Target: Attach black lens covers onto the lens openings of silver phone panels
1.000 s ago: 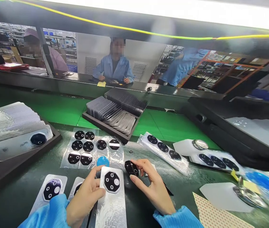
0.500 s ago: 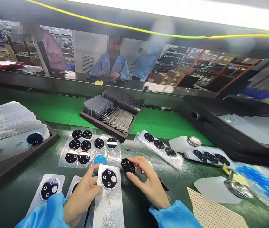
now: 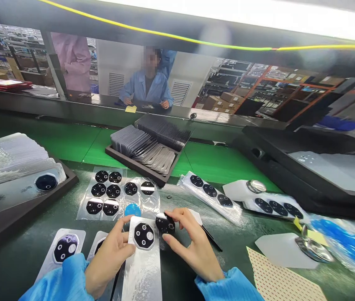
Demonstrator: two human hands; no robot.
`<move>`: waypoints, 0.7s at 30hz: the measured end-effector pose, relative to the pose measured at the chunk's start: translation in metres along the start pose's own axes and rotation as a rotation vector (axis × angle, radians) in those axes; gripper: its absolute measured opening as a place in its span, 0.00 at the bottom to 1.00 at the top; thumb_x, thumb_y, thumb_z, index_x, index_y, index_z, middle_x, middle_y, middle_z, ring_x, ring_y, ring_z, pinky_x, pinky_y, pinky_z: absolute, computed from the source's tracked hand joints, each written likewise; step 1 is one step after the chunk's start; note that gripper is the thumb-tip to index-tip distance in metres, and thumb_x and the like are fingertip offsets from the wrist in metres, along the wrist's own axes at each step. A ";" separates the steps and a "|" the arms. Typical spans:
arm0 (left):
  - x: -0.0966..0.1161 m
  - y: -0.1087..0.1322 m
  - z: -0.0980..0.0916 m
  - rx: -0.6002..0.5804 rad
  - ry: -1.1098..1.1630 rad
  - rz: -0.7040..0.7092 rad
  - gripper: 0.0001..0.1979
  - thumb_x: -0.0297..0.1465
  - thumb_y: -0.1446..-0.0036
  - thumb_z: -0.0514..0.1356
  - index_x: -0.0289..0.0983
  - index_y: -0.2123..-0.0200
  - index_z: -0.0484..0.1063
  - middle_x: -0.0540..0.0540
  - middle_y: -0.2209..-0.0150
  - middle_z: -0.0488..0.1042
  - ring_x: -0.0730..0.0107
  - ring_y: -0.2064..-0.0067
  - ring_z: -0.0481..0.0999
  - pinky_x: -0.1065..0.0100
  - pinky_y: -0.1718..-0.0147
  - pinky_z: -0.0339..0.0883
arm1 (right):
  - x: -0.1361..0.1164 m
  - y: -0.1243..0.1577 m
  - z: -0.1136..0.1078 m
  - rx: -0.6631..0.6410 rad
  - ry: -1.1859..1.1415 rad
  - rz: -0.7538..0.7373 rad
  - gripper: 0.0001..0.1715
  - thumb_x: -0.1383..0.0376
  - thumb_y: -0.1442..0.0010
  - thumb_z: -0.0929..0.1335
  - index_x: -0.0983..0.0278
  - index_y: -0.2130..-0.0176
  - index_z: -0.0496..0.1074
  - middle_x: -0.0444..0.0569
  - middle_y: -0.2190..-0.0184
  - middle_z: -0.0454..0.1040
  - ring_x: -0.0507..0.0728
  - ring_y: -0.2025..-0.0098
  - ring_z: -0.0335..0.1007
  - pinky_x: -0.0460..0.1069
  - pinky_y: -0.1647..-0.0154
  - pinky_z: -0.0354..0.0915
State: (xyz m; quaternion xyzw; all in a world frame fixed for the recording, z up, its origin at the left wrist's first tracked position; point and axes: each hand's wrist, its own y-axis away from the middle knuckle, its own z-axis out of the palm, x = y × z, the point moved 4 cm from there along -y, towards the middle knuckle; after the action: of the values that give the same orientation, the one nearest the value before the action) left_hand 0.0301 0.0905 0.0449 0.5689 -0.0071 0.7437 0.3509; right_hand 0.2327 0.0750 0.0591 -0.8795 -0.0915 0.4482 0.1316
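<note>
While left hand (image 3: 111, 253) grips one panel (image 3: 141, 271), right hand (image 3: 194, 249) one disc (image 3: 163, 225)

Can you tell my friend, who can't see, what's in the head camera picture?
The left hand holds a silvery panel while the right hand holds a small black piece close beside it. More black pieces lie beyond on a dark bench.

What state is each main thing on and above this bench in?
Left hand: closed on the silver plate
Silver plate: held by its left edge
Right hand: pinching the black disc
Black disc: held near the plate's right edge
Middle tray: filled with leaning panels
Overhead light: lit
</note>
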 end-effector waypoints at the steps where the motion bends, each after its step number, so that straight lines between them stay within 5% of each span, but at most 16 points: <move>1: 0.000 0.000 0.001 -0.005 0.005 0.003 0.36 0.27 0.49 0.59 0.39 0.37 0.50 0.46 0.59 0.77 0.65 0.61 0.76 0.66 0.60 0.60 | -0.005 0.002 0.003 -0.017 0.003 -0.039 0.22 0.62 0.42 0.70 0.55 0.48 0.70 0.50 0.58 0.68 0.60 0.57 0.67 0.54 0.58 0.68; 7: -0.005 -0.001 0.002 -0.039 0.000 0.025 0.35 0.27 0.47 0.60 0.40 0.38 0.50 0.46 0.60 0.76 0.69 0.64 0.74 0.68 0.62 0.61 | -0.025 0.011 0.026 -0.099 0.050 -0.224 0.32 0.69 0.47 0.72 0.57 0.44 0.66 0.54 0.52 0.66 0.64 0.51 0.65 0.57 0.54 0.68; 21: -0.012 0.000 0.001 -0.056 -0.024 0.057 0.34 0.28 0.46 0.60 0.40 0.38 0.50 0.46 0.60 0.75 0.70 0.64 0.72 0.69 0.65 0.59 | -0.027 0.011 0.031 -0.134 0.066 -0.256 0.30 0.68 0.44 0.70 0.58 0.43 0.62 0.55 0.51 0.64 0.64 0.50 0.63 0.60 0.52 0.67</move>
State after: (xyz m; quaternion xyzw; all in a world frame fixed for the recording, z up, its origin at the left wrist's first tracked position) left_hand 0.0325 0.0843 0.0353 0.5671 -0.0484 0.7462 0.3454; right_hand 0.1922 0.0619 0.0589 -0.8816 -0.2281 0.3917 0.1316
